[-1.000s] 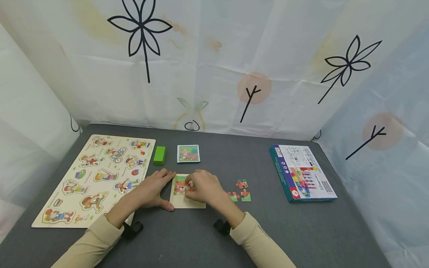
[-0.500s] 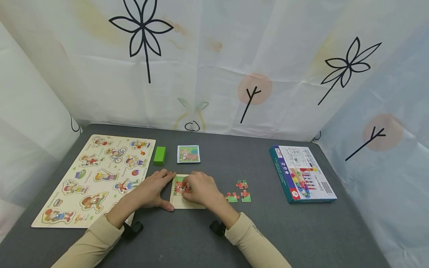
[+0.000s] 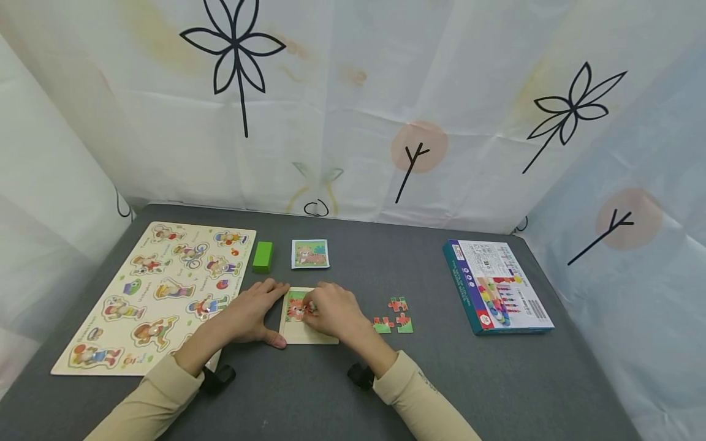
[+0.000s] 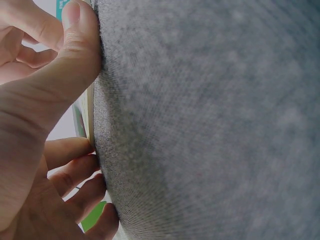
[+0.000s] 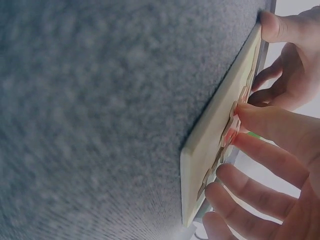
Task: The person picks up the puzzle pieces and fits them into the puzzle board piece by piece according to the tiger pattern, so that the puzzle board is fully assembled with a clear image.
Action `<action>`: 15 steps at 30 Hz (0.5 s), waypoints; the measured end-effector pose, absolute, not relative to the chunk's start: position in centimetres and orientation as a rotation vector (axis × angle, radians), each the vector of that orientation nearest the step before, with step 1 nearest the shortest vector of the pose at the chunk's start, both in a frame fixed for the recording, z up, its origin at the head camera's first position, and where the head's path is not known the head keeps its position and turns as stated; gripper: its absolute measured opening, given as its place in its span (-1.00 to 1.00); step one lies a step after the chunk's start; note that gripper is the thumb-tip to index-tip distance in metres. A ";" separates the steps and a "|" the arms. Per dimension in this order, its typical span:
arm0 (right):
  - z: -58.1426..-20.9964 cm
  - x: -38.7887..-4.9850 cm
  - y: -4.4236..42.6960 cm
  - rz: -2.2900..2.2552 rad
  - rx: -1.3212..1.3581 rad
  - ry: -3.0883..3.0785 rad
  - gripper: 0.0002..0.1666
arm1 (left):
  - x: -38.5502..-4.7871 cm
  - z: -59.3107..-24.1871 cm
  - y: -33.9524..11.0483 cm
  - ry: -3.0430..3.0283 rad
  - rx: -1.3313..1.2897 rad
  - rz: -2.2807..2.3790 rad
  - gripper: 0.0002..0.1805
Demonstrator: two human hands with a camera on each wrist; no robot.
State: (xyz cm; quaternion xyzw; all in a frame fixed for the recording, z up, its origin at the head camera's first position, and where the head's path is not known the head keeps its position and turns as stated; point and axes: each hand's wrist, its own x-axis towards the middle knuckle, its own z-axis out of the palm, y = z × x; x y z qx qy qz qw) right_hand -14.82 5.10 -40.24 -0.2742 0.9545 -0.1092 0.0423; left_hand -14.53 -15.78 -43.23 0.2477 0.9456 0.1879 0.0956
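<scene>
A small pale puzzle tray lies on the table, with joined jigsaw pieces showing a reddish animal on green in its left part. My left hand touches the tray's left side, thumb at the near corner and straight fingers at the far corner. Over the tray's right part is my right hand. Its thumb and index finger pinch a reddish jigsaw piece at the tray's surface, largely hidden by the hand in the head view. Loose red and green jigsaw pieces lie to the right of the tray.
A picture card lies beyond the tray, beside a green block. A large board of cartoon figures covers the table's left. A flat box lies at the right. Printed cloth stands behind the table.
My right hand has shifted slightly left over the tray and keeps the piece at its surface. The left hand has stayed at the tray's left side.
</scene>
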 end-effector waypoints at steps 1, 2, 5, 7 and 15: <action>-40.3 -14.8 5.1 -0.331 -0.838 2.918 -0.78 | -14.5 -43.2 -15.8 2.803 0.733 0.556 0.23; -40.3 -14.8 5.1 -0.332 -0.840 2.916 -0.78 | -14.5 -43.2 -15.8 2.804 0.734 0.558 0.23; -40.4 -14.8 5.1 -0.329 -0.846 2.912 -0.78 | -14.4 -43.2 -15.8 2.807 0.744 0.563 0.23; -40.4 -14.8 5.1 -0.327 -0.849 2.911 -0.79 | -14.4 -43.2 -15.8 2.811 0.751 0.564 0.23; -40.3 -14.8 5.0 -0.326 -0.833 2.903 -0.83 | -14.4 -43.2 -15.9 2.822 0.766 0.560 0.23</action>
